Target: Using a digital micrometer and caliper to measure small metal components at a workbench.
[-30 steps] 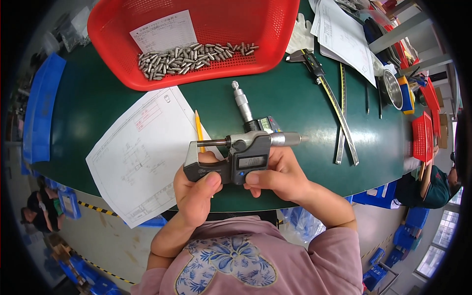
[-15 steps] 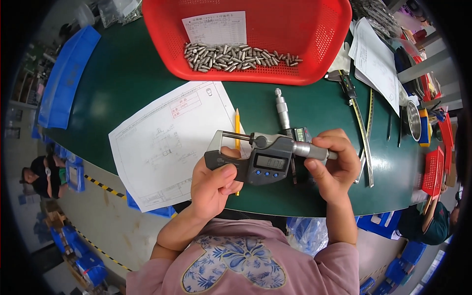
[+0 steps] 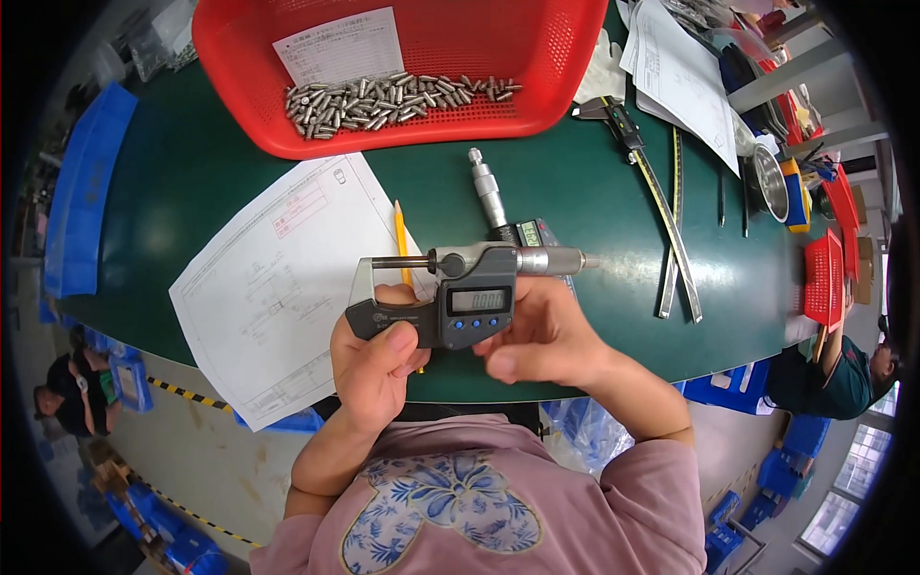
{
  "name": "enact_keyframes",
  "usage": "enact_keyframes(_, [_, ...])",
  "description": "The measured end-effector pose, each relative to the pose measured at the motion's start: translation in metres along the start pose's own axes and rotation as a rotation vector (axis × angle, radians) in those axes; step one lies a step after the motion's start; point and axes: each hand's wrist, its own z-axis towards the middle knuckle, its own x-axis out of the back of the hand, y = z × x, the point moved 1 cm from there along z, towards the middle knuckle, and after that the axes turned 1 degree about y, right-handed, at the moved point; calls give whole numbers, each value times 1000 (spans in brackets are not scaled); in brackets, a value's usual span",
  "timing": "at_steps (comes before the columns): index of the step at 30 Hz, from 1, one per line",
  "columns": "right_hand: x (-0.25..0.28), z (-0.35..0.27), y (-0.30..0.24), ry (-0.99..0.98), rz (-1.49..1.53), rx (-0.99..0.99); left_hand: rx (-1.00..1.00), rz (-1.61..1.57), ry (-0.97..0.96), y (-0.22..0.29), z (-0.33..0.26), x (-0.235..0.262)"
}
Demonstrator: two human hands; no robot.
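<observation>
A digital micrometer [image 3: 476, 324] with a grey-black body and a small display is held level before me. My left hand [image 3: 369, 359] grips its frame, thumb in front and fingers wrapped behind. The spindle reaches across to the anvil, with no part seen between them. My right hand [image 3: 551, 340] is at the micrometer's right end, below the thimble. Its thumb stands apart from the bent fingers, whose tips are partly hidden behind the body. Beneath lie a printed drawing sheet [image 3: 240, 278] and a yellow pencil [image 3: 401, 235]. A second micrometer [image 3: 487, 192] lies just beyond, partly covered.
A red basket [image 3: 460, 129] holding several small metal pins [image 3: 383, 101] and a paper slip stands at the back. Digital calipers [image 3: 637, 158] lie to the right, near papers [image 3: 685, 91] and a metal bowl [image 3: 770, 182]. A blue tray [image 3: 86, 192] is far left. Other people sit both sides.
My right hand has left the thimble and moved left and down beside the body. The micrometer's reading has changed. The whole view has shifted, so the basket appears further left.
</observation>
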Motion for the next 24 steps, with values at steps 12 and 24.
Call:
enact_keyframes(12, [16,-3,5,356,-110,405,40,39,-67,-15,-5,-14])
enact_keyframes(24, [17,-10,-39,-18,-491,935,95,-137,-15,8,1,14])
